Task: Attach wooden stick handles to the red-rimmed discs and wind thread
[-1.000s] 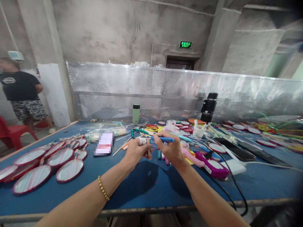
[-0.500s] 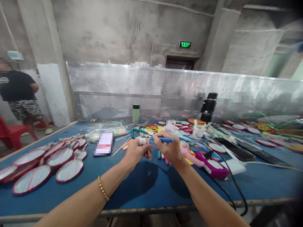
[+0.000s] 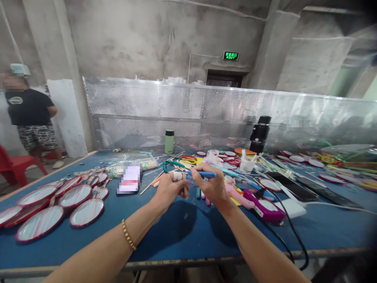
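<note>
Over the desk's point(image 3: 173, 239) middle, fingers of the left hand point(image 3: 168, 188) pinch a wooden stick point(image 3: 185, 188); those of the right hand point(image 3: 211, 186) grip a blue pen point(image 3: 206, 174) beside it. A loose left pinch could let the stick twist.

In dull light, my left hand point(image 3: 168, 190) and right hand point(image 3: 212, 188) shadow the table point(image 3: 114, 214) softly; the metal screen point(image 3: 147, 104) gleams, the exit sign point(image 3: 231, 56) glows green, and my view's right edge blurs dark.
</note>
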### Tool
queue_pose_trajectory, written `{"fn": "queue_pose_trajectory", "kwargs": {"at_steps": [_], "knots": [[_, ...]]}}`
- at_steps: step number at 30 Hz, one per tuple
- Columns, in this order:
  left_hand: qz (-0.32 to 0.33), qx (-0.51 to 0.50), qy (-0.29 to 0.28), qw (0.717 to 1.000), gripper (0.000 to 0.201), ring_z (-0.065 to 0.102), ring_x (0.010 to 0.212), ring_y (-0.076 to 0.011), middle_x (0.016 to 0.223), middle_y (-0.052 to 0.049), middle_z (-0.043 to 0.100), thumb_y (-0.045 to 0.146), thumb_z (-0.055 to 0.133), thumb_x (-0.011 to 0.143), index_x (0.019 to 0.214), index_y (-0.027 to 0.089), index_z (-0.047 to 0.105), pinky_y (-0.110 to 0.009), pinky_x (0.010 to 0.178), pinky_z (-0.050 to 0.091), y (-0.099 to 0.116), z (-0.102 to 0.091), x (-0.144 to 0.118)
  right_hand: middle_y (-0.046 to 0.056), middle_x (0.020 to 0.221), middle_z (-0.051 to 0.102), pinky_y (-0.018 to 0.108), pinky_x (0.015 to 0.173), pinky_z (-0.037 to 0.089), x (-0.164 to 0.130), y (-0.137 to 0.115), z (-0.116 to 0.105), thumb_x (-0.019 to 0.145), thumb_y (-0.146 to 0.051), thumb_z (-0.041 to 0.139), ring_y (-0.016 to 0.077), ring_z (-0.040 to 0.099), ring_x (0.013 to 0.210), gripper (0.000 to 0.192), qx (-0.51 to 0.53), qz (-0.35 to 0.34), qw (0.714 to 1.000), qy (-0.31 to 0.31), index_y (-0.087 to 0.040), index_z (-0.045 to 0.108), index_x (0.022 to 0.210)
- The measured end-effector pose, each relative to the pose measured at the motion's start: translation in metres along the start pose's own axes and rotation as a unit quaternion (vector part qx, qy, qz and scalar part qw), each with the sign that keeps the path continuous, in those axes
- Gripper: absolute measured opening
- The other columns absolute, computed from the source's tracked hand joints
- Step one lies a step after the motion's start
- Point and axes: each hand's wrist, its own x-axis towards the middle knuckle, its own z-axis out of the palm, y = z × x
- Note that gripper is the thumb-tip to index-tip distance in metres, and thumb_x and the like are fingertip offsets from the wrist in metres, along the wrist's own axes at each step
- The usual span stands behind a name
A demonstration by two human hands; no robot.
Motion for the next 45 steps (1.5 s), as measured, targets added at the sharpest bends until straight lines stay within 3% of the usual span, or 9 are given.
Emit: {"fn": "queue_pose_trajectory", "kwargs": {"at_steps": [21, 31, 45], "knots": [[0.009, -0.012, -0.009, 1.000, 0.025, 0.059, 0.042, -0.0120, 0.049, -0.002, 0.063, 0.032, 0.066, 0.070, 0.054, 0.016, 0.057, -0.023, 0.048, 0.051, -0.0049, -0.0006, 0.0013, -0.002, 0.063, 0.057, 0.025, 0.055, 0.040, -0.0021, 0.0018, 0.0024, 0.088, -0.018, 0.059, 0.0105, 0.049, 0.055, 0.017, -0.002, -0.030, 1.000, -0.001, -0.019, 0.063, 0.072], [0.018, -0.005, -0.012, 1.000, 0.026, 0.059, 0.043, -0.0122, 0.049, -0.002, 0.063, 0.034, 0.067, 0.070, 0.055, 0.016, 0.057, -0.023, 0.048, 0.050, -0.0056, -0.0008, 0.0014, 0.000, 0.066, 0.060, 0.026, 0.061, 0.044, -0.0023, 0.0008, 0.0029, 0.088, -0.019, 0.059, 0.0124, 0.054, 0.060, 0.018, -0.006, -0.032, 0.999, 0.002, -0.018, 0.062, 0.071], [0.013, -0.009, -0.013, 1.000, 0.027, 0.059, 0.043, -0.0121, 0.050, -0.001, 0.062, 0.036, 0.068, 0.070, 0.055, 0.016, 0.058, -0.023, 0.049, 0.051, -0.0054, -0.0008, 0.0007, -0.001, 0.065, 0.059, 0.026, 0.058, 0.042, -0.0021, 0.0014, 0.0028, 0.088, -0.020, 0.058, 0.0119, 0.052, 0.058, 0.019, -0.008, -0.018, 1.000, 0.002, -0.019, 0.062, 0.071]]}}
